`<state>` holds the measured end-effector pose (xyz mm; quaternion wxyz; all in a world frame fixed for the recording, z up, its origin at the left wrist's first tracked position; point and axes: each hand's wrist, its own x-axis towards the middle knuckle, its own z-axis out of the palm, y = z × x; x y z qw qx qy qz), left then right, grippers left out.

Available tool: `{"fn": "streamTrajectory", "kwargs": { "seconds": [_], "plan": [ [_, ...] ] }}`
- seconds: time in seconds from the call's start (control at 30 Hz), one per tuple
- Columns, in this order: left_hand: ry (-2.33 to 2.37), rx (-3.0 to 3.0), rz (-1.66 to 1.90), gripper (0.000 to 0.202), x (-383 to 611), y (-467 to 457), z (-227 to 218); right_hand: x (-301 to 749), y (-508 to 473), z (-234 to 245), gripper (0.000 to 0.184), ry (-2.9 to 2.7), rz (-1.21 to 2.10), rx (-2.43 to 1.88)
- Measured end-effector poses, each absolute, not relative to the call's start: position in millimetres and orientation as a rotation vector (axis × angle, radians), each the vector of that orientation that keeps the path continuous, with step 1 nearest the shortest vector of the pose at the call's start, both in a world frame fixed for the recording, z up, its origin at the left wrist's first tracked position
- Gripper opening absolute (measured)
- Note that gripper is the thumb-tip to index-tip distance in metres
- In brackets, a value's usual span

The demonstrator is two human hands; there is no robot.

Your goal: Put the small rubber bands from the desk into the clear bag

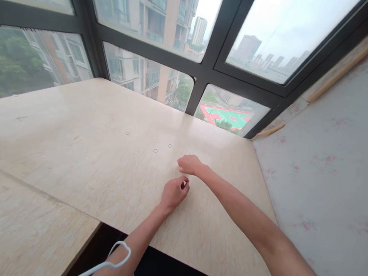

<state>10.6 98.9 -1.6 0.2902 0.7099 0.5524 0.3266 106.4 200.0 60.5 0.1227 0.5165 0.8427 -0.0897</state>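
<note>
My left hand (pixel 174 193) rests on the pale stone sill (pixel 103 165) with its fingers curled round a small dark reddish thing that I cannot make out. My right hand (pixel 189 164) lies just beyond it, closed into a loose fist with the knuckles on the surface; whatever it holds, if anything, is hidden. Three small thin rings lie on the sill ahead of the hands: one ring (pixel 127 133) to the left, a second ring (pixel 155 151) and a third ring (pixel 169 145) closer to my right hand.
Dark-framed windows (pixel 206 75) close the far side of the sill, with buildings and a sports court outside. A wall with faded flowered paper (pixel 330 169) stands on the right. A white cable loop (pixel 117 257) hangs by my left forearm over a dark gap below the sill's near edge.
</note>
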Motion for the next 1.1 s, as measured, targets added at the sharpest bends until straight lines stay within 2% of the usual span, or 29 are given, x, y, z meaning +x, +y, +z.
{"fn": "streamTrajectory", "kwargs": {
  "seconds": [0.33,0.57,0.67,0.87,1.1],
  "plan": [
    [1.470,1.897,0.900,0.016,10,101,-2,220,115,86,0.015,2.567,-0.564,1.926],
    [1.473,1.895,0.932,0.015,10,102,-3,322,28,86,0.017,2.444,-0.672,2.540],
    [1.482,1.909,0.926,0.015,11,103,-4,336,4,75,0.019,2.377,-0.666,2.517],
    [1.514,1.927,0.919,0.015,12,103,-3,331,-8,67,0.020,2.319,-0.457,2.534],
    [1.556,1.948,0.902,0.015,13,102,-2,330,-28,66,0.023,2.455,-0.534,2.668]
  ]
}}
